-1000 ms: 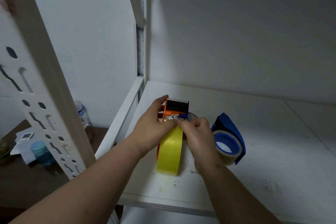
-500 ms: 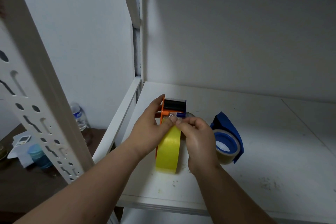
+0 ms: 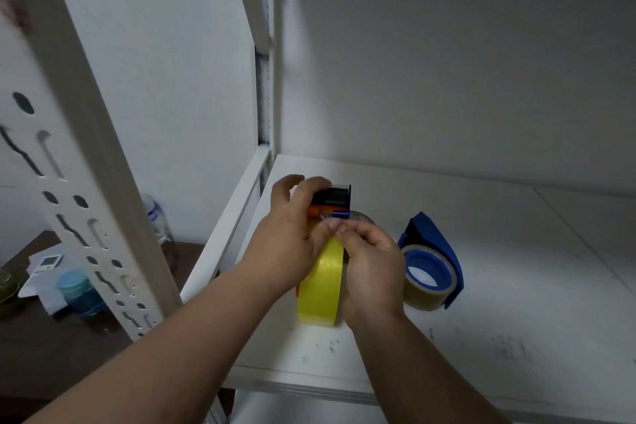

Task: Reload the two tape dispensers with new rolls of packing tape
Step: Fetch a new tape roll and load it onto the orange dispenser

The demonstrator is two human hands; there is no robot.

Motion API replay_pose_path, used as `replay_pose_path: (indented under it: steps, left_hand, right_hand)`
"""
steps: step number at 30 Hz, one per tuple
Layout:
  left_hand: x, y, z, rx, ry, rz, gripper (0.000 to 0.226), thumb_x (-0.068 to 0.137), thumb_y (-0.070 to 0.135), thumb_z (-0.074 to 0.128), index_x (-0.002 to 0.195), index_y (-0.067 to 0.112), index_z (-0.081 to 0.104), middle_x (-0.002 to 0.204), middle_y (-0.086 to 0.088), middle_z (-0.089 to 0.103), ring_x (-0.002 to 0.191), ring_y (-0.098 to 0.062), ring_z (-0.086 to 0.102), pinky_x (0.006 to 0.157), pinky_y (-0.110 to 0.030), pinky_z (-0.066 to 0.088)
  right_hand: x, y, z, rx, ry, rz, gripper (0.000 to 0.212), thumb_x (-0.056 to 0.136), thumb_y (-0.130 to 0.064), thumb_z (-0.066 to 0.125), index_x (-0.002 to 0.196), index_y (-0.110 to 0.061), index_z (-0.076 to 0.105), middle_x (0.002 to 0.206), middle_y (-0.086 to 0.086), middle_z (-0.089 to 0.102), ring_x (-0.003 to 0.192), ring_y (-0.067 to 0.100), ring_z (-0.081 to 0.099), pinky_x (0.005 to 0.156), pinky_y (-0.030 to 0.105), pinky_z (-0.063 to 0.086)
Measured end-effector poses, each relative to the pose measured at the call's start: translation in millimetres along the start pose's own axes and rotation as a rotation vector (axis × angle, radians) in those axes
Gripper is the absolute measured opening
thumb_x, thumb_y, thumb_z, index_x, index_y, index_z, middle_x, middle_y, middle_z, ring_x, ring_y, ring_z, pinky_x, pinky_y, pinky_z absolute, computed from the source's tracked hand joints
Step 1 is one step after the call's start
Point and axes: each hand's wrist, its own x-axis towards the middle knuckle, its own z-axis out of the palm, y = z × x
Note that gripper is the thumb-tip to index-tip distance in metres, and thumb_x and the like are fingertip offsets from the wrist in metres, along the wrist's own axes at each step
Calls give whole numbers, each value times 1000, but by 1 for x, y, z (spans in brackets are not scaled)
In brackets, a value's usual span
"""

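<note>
An orange tape dispenser [image 3: 331, 203] with a black cutter head stands on the white shelf [image 3: 499, 303], loaded with a yellow tape roll [image 3: 321, 286]. My left hand [image 3: 289, 234] grips the dispenser from the left, fingers curled over its head and thumb against the tape. My right hand [image 3: 373, 262] pinches the tape's loose end just below the blue roller. To the right lies a blue tape dispenser [image 3: 430, 251] on its side, holding a clear brownish roll [image 3: 425, 289] on a blue hub.
A perforated white shelf upright [image 3: 79, 165] stands at the left, a second post [image 3: 265, 45] at the shelf's back corner. Below left, a dark table [image 3: 51, 337] carries a blue-capped jar [image 3: 77, 289], papers and a water bottle [image 3: 156, 220].
My left fingers have moved up over the dispenser's black head. My right hand stays pinched on the tape end near the roller. The view shifted slightly.
</note>
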Motion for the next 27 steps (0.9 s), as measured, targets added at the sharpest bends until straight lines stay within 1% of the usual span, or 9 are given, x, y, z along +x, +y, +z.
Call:
replay_pose_path:
  steps: [4,7,10,13,15,18,20,24,27]
  left_hand:
    - [0,4,0,120,-36,15,24,95,31,57,119,30,51,153,1,21,97,-24,65,74,-26,45]
    - [0,4,0,154,-53,47,17,96,31,54,114,29,53,155,2,21,86,-25,65,69,-26,43]
    - [-1,3,0,175,-53,69,19,98,33,51,115,26,54,153,1,26,95,-26,65,74,-31,49]
    - [-1,4,0,177,-32,87,22,98,31,51,116,18,51,150,0,32,109,-28,62,79,-40,53]
    - [-2,5,0,177,-25,88,24,98,29,51,118,15,48,146,0,35,108,-28,61,78,-39,51]
    - [-3,6,0,172,-6,67,30,98,29,52,120,11,45,139,-2,41,90,-24,59,69,-32,42]
    - [-4,7,1,160,6,38,33,97,31,53,120,10,42,135,-2,44,81,-22,55,66,-29,37]
    - [-3,8,1,130,18,39,29,97,28,55,118,11,43,130,-2,43,83,-23,58,67,-31,42]
    - [-3,6,2,134,-2,46,24,97,28,54,118,18,47,140,0,36,95,-27,63,76,-35,51]
  right_hand:
    - [2,2,-1,42,-1,25,11,81,-17,71,78,-26,75,89,5,75,93,29,69,89,53,53]
    - [2,2,-1,126,-11,96,11,80,-14,70,76,-24,75,92,10,75,97,34,68,90,56,52]
    - [5,0,-3,271,-37,232,9,82,-7,68,80,-14,73,98,19,73,101,40,66,93,58,50]
    - [5,-2,-2,315,-65,284,8,82,-7,68,89,-8,70,102,21,72,102,40,66,93,58,50]
    - [6,-3,-3,314,-79,299,10,82,-8,69,92,-8,69,101,19,71,100,37,66,92,56,51]
    - [7,-7,-6,378,-158,359,12,85,-4,63,96,-6,67,102,21,70,96,34,66,88,51,53]
    - [7,-8,-7,393,-193,394,18,87,-5,59,103,-4,67,107,22,69,97,35,66,80,49,55]
    - [6,-11,-11,406,-234,428,16,88,-5,59,101,-8,67,106,20,69,92,31,67,71,43,55]
    - [4,-15,-12,412,-262,446,11,89,-5,58,94,-10,65,100,17,70,89,29,67,67,42,54]
